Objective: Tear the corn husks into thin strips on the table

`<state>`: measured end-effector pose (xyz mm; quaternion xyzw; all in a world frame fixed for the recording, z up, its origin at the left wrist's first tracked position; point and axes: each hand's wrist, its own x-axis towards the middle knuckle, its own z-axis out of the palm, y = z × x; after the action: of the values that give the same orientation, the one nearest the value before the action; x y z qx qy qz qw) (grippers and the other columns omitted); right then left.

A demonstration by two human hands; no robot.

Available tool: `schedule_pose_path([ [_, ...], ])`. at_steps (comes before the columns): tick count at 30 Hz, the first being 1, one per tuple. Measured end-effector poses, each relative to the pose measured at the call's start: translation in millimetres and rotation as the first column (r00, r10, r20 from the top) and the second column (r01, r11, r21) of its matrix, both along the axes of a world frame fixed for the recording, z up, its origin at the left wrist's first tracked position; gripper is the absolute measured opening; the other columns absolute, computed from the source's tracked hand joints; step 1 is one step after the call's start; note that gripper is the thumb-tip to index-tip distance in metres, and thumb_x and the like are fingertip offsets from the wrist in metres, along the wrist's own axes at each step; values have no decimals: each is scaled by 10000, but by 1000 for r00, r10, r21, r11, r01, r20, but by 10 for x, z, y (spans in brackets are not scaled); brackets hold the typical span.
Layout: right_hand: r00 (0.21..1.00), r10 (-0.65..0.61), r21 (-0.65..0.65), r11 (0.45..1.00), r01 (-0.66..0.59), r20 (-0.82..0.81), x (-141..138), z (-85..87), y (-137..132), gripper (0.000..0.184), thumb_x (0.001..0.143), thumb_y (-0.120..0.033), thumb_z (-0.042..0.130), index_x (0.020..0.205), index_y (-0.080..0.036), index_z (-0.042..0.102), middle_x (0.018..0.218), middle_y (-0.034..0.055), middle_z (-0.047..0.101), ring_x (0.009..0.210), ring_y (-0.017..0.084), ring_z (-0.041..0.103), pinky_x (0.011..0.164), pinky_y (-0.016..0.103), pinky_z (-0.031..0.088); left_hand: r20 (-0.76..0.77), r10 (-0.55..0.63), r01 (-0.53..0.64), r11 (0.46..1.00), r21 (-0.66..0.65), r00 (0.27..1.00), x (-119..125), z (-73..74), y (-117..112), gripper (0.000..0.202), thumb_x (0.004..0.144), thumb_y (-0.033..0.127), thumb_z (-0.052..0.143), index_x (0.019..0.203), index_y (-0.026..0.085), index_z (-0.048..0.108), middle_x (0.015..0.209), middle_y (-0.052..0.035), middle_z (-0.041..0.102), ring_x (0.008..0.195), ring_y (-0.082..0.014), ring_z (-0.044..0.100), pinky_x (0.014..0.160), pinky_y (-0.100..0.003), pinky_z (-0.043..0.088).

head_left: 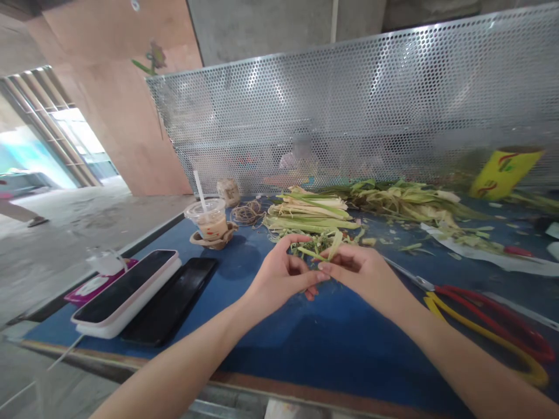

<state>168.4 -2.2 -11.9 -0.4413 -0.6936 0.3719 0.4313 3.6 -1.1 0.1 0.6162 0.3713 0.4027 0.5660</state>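
Note:
Both my hands meet over the middle of the blue table (pixel 332 331). My left hand (pixel 282 278) has its fingers curled, thumb and forefinger reaching round a small bunch of green stalks (pixel 325 247). My right hand (pixel 362 269) is closed on the same bunch, pinching its near end. The stalks stick up and away between the two hands. Just behind them lies a pile of trimmed lemongrass stalks (pixel 312 214).
Scissors with red and yellow handles (pixel 484 314) lie at the right. Two phones (pixel 131 291) rest at the left, a plastic cup with a straw (pixel 209 221) and a coil of twine (pixel 248 211) behind them. Leaf scraps (pixel 406 201) and a yellow can (pixel 504 171) sit along the perforated metal screen (pixel 349 110).

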Motion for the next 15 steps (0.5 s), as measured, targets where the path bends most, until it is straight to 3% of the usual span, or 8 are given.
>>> schedule_pose_path([
  [2,999,44,-35,998,-45,-24,-3,-10,4,207,719,-391,594,740,-187,625,628,3,605,574,135,559,550,250,439,-5,-22,22,1000,5,1000,-8,7,-11,702,571,238,749,1135,172,336,451,87,550,423,-118,557,449,-233,485],
  [4,1000,9,-7,1000,-9,10,1,-13,10,177,717,-362,595,701,-187,616,594,-7,584,543,127,540,530,247,427,-20,-34,34,999,6,999,-11,4,-9,714,568,235,750,1138,182,322,451,91,546,420,-121,558,438,-230,482],
  [10,994,-69,69,996,63,81,21,2,42,159,728,-328,569,680,-178,594,545,-24,525,502,104,478,487,229,381,-80,-54,58,997,51,995,-23,-29,19,458,678,302,666,1034,183,402,449,83,543,402,-112,557,423,-198,440],
  [15,996,15,24,1000,-17,88,9,4,23,189,722,-353,579,663,-173,582,562,-22,531,502,98,469,481,225,373,-280,58,9,973,232,958,-82,-15,3,182,828,371,459,852,193,490,450,59,559,409,-99,561,464,-188,403],
])
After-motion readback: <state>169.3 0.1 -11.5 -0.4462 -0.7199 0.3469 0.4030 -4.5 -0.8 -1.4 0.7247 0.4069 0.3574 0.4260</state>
